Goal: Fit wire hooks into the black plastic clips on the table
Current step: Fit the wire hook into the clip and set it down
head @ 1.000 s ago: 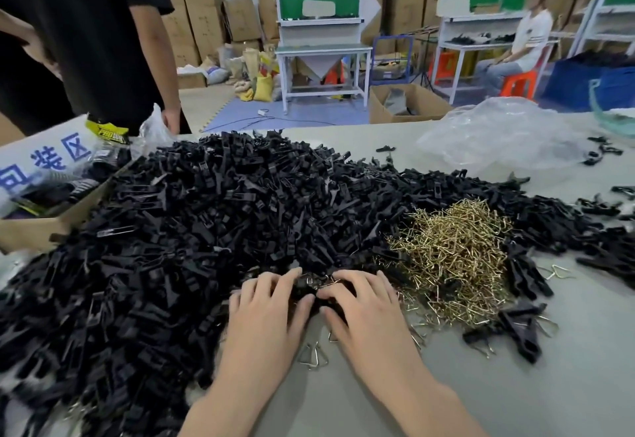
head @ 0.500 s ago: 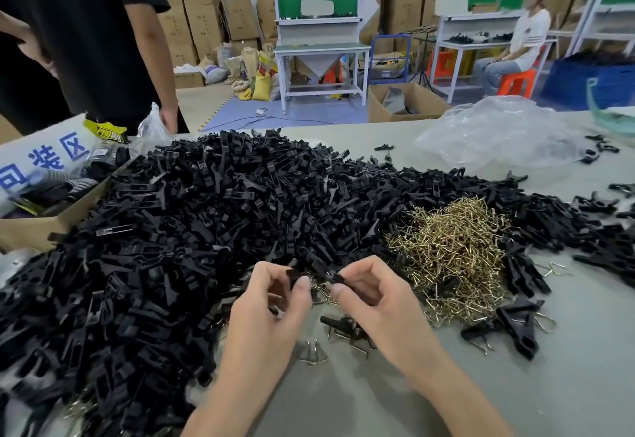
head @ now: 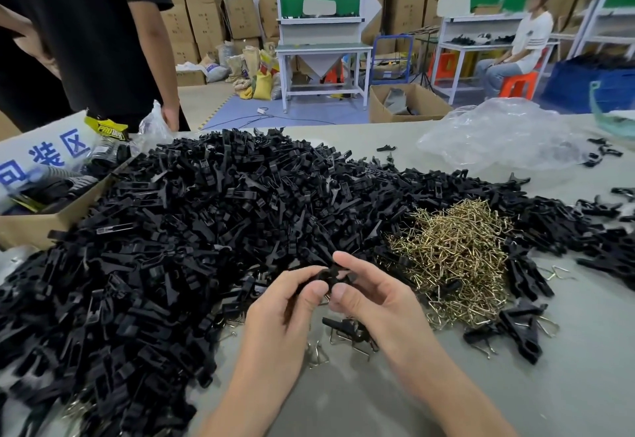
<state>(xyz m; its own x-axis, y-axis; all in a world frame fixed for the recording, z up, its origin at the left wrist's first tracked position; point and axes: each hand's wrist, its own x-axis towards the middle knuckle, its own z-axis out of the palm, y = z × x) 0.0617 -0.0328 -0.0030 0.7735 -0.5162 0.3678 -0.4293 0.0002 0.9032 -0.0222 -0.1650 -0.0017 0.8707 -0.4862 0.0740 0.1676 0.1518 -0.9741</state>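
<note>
"装区" on white sign [head: 44,161]

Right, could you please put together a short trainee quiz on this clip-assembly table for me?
1. What do the left hand and right hand pinch together? A: small black plastic clip; B: wire cutter; C: tape roll.
2. True or false: the heap of gold-coloured wire hooks lies right of both hands.
3. Fill in: beyond the hooks lies a crumpled clear plastic ____.
Key: 1 A; 2 true; 3 bag.
</note>
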